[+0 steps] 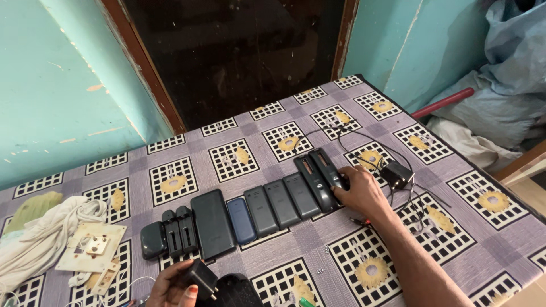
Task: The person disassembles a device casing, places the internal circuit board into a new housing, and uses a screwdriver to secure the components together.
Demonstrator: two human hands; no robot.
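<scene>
Row of phones: a line of dark handsets (273, 210) lies side by side across the counter (455, 227), which wears a purple checked cloth with yellow flowers.
Right hand: the right hand (359, 190) rests at the far right end of that row, fingers curled loosely on the last black phone (325, 167); it touches the phone, but a firm grip cannot be told.
Left hand: the left hand (173, 284) sits below the row's left end, fingers closed around a black plug adapter (200, 277).
Charger: a small black charger block (396, 174) with thin cables lies just right of the row, near the right hand.
Blue phone: one blue handset (242, 220) sits mid-row.
Cloth: a white cloth (40, 236) is bunched well left of the row.
Board: a cream plate (91, 247) lies between the cloth and the row.
</scene>
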